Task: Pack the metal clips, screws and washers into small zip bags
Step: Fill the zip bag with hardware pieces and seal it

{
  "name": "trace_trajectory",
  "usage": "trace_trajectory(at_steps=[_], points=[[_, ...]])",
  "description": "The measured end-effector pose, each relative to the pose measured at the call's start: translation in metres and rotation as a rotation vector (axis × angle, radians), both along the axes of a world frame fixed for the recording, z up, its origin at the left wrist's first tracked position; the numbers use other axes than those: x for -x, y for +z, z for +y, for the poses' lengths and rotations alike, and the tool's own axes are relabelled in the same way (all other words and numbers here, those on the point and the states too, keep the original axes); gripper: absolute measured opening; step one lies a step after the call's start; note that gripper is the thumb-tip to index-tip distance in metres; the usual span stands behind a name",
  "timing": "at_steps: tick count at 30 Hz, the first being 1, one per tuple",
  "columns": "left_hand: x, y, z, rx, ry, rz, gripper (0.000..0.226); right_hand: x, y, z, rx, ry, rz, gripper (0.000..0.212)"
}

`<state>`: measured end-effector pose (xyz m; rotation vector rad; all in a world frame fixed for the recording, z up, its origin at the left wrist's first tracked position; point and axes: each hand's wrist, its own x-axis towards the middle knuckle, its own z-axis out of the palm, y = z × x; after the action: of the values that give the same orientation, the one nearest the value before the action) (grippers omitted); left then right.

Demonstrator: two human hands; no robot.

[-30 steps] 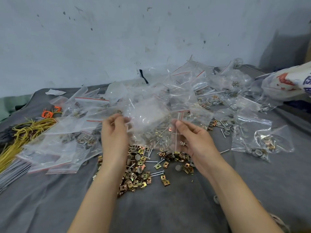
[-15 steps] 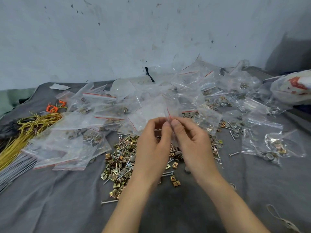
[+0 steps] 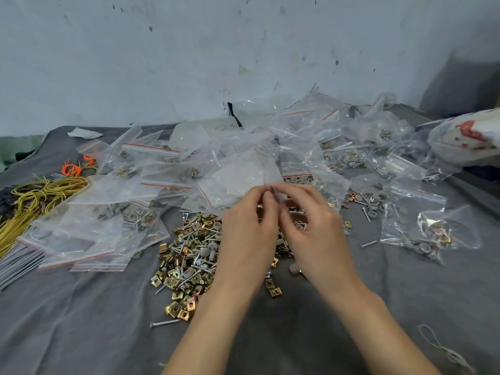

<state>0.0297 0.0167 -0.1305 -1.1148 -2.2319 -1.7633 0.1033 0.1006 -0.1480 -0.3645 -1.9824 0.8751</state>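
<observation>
1. Grey cloth [image 3: 81, 307] covers the work surface, which meets a scuffed pale wall [image 3: 162, 63] at the back.
2. Left hand [image 3: 244, 231] and right hand [image 3: 311, 226] meet above the centre. The curled fingertips of both pinch the near edge of one clear zip bag [image 3: 238, 177]. Whether its red-lined seal is open or pressed closed cannot be told, and its contents are hard to make out through the plastic.
3. Loose pile [image 3: 189, 255] of brass-coloured clips, screws and grey washers lies on the cloth directly below the hands. Its right part is hidden by both wrists.
4. Single screw [image 3: 165, 323] lies apart at the pile's near edge.
5. Filled bags [image 3: 89, 228] lie overlapped at the left, and more bags [image 3: 427, 228] at the right. A crumpled heap behind them is too glossy to count.
6. Yellow cords [image 3: 35, 196], orange ties [image 3: 73, 169] and a stack of grey strips [image 3: 16, 263] are cut off by the left border.
7. White sack [image 3: 465, 142] carries red print. It is cropped by the right border, and the print is unreadable.
8. Faint marks on a rear bag [image 3: 224, 127] are illegible; no brand can be read.
</observation>
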Motion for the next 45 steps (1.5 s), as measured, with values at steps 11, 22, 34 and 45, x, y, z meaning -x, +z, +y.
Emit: trace_trajectory(at_steps=[11,22,34,45], points=[[0.000,0.000,-0.001,-0.059,0.163,0.049,0.020,-0.009,0.008,-0.002,-0.022,-0.281,0.085,0.036],[-0.001,-0.002,0.003,0.067,-0.014,0.167,0.017,-0.006,0.000,-0.014,-0.126,-0.288,0.076,0.037],[0.019,0.001,-0.007,0.144,-0.287,-0.291,0.007,-0.018,-0.005,-0.001,-0.502,-0.092,-0.122,0.041],[0.009,0.006,-0.011,0.435,-0.656,-0.144,0.021,-0.032,-0.020,0.031,-0.830,-0.037,-0.361,0.088]])
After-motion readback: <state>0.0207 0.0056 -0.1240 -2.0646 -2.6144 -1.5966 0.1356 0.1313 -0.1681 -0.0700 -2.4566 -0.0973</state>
